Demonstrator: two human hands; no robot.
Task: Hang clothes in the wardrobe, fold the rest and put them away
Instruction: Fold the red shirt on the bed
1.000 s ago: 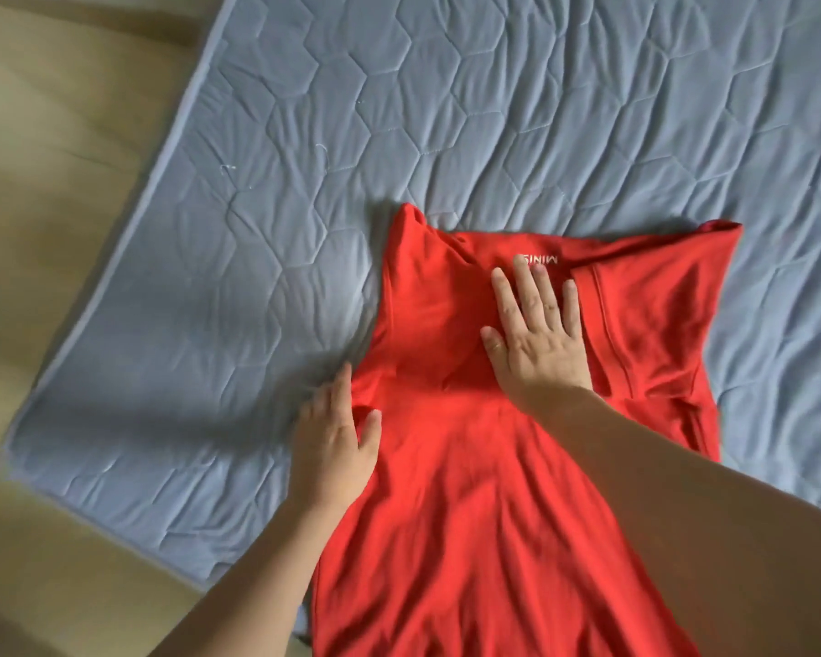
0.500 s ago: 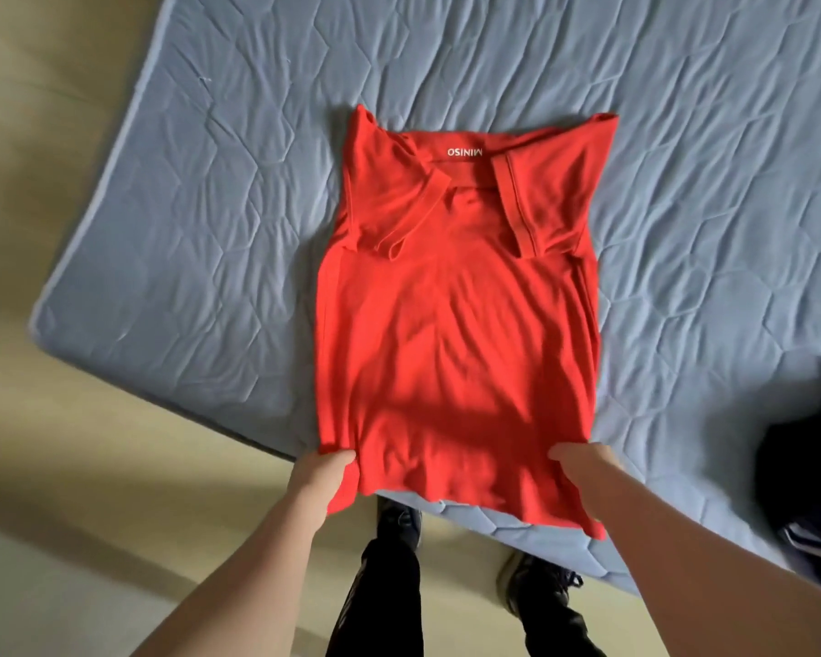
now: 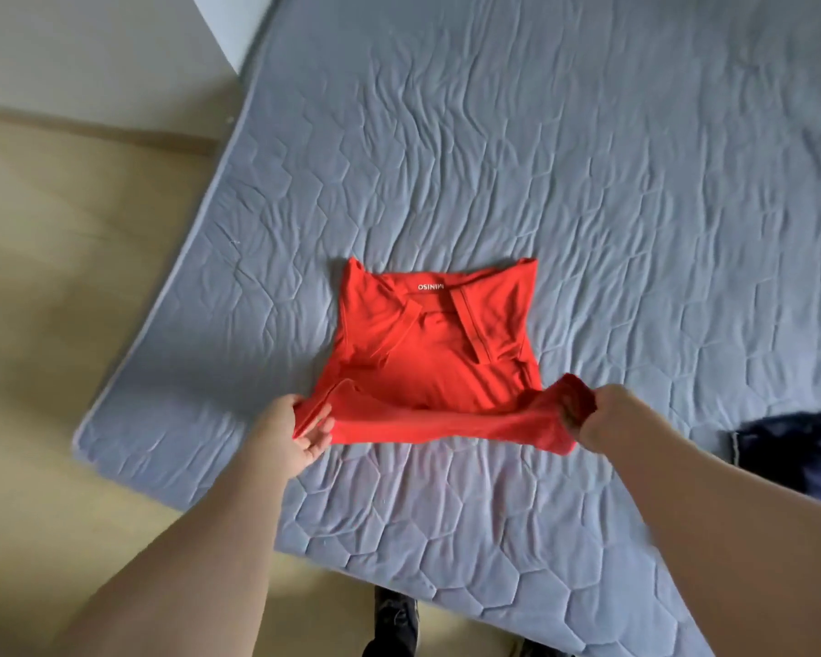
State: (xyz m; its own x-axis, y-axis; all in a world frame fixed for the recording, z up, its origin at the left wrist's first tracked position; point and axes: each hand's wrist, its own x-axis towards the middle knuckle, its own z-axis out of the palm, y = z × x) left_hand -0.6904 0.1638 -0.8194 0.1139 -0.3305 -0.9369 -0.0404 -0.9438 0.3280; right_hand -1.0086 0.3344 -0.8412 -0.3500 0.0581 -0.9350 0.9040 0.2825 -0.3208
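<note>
Lifted off the mattress's near edge, the red shirt's hem now rides up toward the collar, pinched in my left hand and right hand fingers. Uneven pull could skew the fold or drag the tucked sleeves loose on the mattress.

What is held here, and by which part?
The red shirt: left hand and right hand each grip a corner of its bottom hem, lifted off the mattress.
</note>
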